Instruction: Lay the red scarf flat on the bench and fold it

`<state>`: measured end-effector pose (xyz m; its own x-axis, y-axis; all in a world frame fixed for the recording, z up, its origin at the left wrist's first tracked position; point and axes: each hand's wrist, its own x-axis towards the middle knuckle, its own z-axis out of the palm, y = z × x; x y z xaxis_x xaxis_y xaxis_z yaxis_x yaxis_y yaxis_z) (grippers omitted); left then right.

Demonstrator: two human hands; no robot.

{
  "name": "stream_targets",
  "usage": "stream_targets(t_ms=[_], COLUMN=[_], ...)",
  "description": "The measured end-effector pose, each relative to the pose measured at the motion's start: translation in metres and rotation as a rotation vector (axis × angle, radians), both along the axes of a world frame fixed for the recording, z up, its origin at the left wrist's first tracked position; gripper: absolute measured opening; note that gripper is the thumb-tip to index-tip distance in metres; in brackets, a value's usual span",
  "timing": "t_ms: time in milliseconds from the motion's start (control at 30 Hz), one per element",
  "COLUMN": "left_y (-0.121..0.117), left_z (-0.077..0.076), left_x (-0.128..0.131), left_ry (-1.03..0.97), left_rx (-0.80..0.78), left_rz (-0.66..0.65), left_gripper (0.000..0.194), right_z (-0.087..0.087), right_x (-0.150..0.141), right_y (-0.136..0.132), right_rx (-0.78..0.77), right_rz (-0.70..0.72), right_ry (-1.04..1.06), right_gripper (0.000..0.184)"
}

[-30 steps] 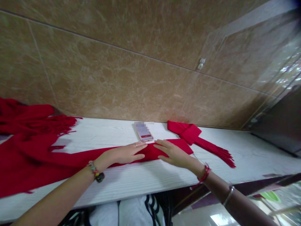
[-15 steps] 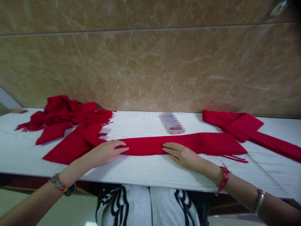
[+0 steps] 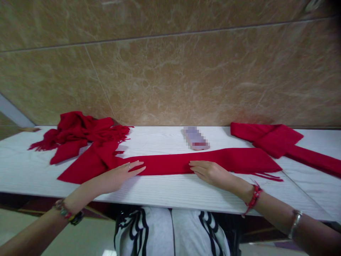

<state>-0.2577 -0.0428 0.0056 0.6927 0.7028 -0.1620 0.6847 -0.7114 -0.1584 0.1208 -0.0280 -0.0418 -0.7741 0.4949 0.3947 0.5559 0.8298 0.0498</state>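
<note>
Your left hand (image 3: 119,176) lies palm down over the near edge of a long red scarf (image 3: 167,164), with the fingers out straight and a narrow gap above the thumb. A ring (image 3: 129,166) sits on one finger, and a beaded bracelet (image 3: 64,212) is round that wrist. Your right hand (image 3: 211,174) rests on the same scarf further right, fingers pressed together and slightly bent, tips pointing towards your left hand; you are pinching nothing that shows, though whether the right thumb is tucked under the cloth I cannot tell. A red string bracelet (image 3: 255,196) and a silver bangle (image 3: 295,224) are on that arm.

The scarf lies in a flat strip along the white table (image 3: 165,186) in front of you, a few strands of fringe (image 3: 269,176) poking out near its right end. Its left part widens into loose folds beside a crumpled red pile (image 3: 82,133); I cannot tell where one stops and the other begins. Another red scarf (image 3: 277,140), folded across itself, lies behind the right end. Beyond the strip, between your hands, is a phone (image 3: 197,138); its screen is blurred into blocks, with a red bar near the bottom, and any writing there is unreadable.
</note>
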Motion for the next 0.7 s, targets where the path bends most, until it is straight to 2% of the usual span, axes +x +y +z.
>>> stream_targets(t_ms=[100, 200, 267, 367, 500, 700], left_y=[-0.001, 0.006, 0.012, 0.02, 0.022, 0.02], left_z=[0.015, 0.022, 0.017, 0.0, -0.018, -0.016], left_x=[0.015, 0.05, 0.076, 0.102, 0.101, 0.093], left_ry=[-0.025, -0.119, -0.207, -0.288, -0.279, -0.225], left_rx=[-0.074, -0.069, -0.029, -0.008, -0.071, -0.103], left_rz=[0.007, -0.028, -0.079, -0.132, -0.202, -0.205], left_gripper=[0.072, 0.041, 0.035, 0.039, 0.045, 0.044], right_z=[0.005, 0.018, 0.025, 0.027, 0.02, 0.022], right_x=[-0.003, -0.008, -0.011, -0.011, -0.008, -0.008], right_y=[-0.001, -0.002, -0.003, -0.004, -0.003, -0.005], right_rx=[-0.052, -0.126, -0.206, -0.334, -0.406, -0.375], right_rz=[-0.017, -0.033, -0.016, 0.018, 0.004, 0.015], right_ry=[-0.012, -0.042, -0.062, -0.13, -0.183, -0.144], right_gripper=[0.028, 0.032, 0.041, 0.049, 0.047, 0.043])
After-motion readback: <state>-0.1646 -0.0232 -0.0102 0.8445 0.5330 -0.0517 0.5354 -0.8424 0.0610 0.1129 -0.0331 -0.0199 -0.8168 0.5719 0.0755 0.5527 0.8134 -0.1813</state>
